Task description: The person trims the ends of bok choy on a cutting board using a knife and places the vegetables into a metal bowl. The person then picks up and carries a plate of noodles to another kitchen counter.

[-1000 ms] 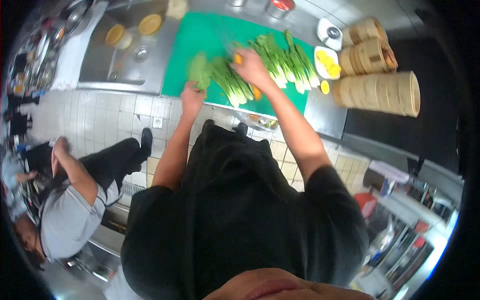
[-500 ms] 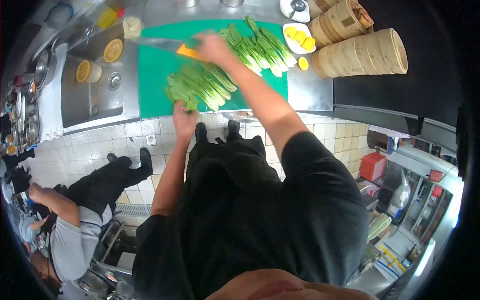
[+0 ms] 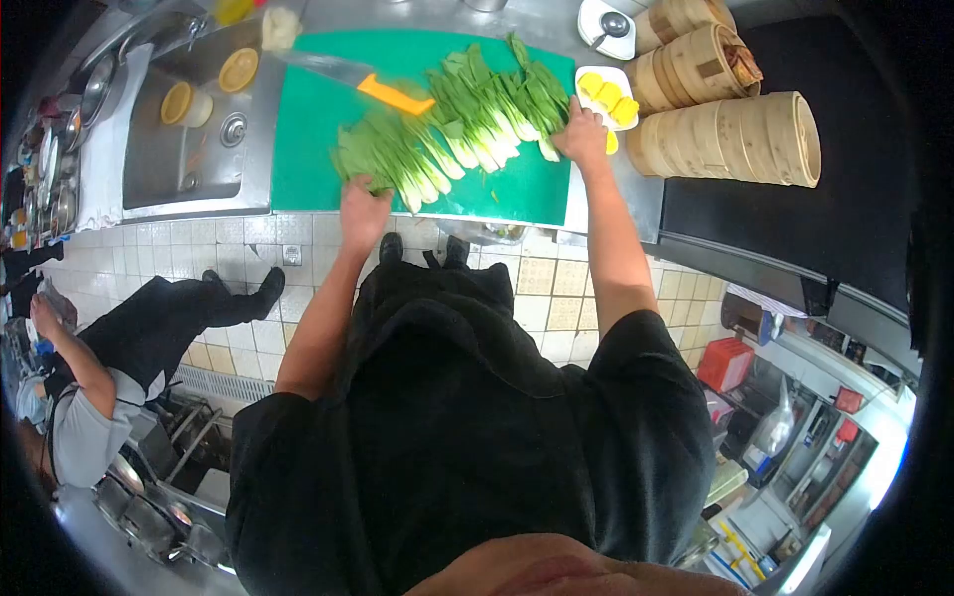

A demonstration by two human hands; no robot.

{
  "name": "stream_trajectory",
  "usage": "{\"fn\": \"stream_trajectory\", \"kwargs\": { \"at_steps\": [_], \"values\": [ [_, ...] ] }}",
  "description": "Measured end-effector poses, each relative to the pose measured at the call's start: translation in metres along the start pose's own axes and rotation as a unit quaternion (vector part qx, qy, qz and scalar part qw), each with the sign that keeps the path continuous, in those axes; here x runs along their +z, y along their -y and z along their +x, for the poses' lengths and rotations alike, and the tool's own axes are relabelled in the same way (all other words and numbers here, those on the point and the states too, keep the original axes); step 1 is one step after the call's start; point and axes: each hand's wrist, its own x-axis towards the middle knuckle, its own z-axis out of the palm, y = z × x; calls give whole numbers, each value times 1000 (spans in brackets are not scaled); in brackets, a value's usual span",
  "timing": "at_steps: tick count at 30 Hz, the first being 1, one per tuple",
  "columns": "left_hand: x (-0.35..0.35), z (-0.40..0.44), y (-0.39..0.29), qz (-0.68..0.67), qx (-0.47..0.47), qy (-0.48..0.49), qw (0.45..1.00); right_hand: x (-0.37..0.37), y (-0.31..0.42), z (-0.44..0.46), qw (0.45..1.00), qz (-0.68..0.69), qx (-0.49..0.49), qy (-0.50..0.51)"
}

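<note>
Leafy greens [image 3: 477, 109] with pale stalks lie in a slanting row across the green cutting board [image 3: 308, 149]. My left hand [image 3: 366, 211] is at the row's left end, its fingers curled on the leaves and partly hidden by them. At the right end, my right hand [image 3: 584, 137] rests beside the outermost stalks, fingers stretched out and touching them. A knife with an orange handle [image 3: 396, 94] lies on the board behind the greens, its blade pointing left; neither hand is on it.
A white dish of yellow pieces [image 3: 606, 96] stands right of the board, near stacked bamboo steamers [image 3: 725, 139]. A sink [image 3: 214, 184] with round tubs [image 3: 187, 104] is at the left. Another person [image 3: 94, 417] in a grey shirt stands at lower left.
My right hand has let go of the knife, leaving it on the board, and has moved right to the end of the greens. My left hand stays at the left end.
</note>
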Motion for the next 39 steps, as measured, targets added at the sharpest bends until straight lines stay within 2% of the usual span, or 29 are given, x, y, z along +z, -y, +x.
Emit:
{"fn": "stream_trajectory", "kwargs": {
  "at_steps": [4,8,11,13,17,19,22,24,26,28,29,31,33,34,35,39],
  "values": [
    [7,-1,0,27,37,-62,997,8,-4,-4,999,-19,-30,-31],
    [8,0,-2,48,33,-12,998,20,-10,7,997,54,-36,-52],
    [11,-2,-2,22,33,0,999,12,-4,2,994,5,-89,-57],
    [17,-4,-4,2,29,-11,1000,8,2,2,996,10,-81,-45],
    [22,-12,-16,0,64,-97,993,18,7,21,995,82,-56,28],
    [12,-17,-38,-14,59,-119,991,15,7,27,992,118,-41,14],
    [16,-9,-40,60,34,-38,997,5,-13,63,976,200,-72,40],
    [20,-8,-44,53,3,-24,998,13,-14,90,943,290,-106,122],
    [27,-7,-53,40,-18,3,999,-21,15,62,882,395,-98,237],
    [35,-2,-67,22,-31,37,999,-20,52,41,906,359,-85,209],
    [42,3,-70,-18,-30,65,997,-18,66,34,916,341,-80,194],
    [56,12,-73,-98,-27,122,987,7,82,19,883,407,-67,225],
    [67,16,-78,-176,-8,138,975,17,93,-3,843,472,-60,251],
    [69,18,-81,-215,2,145,966,13,99,-22,820,505,-62,262],
    [67,20,-83,-265,-22,191,945,10,102,-37,796,537,-63,272],
    [31,21,-109,-415,-130,349,830,28,98,-67,731,633,18,254]
  ]
}}
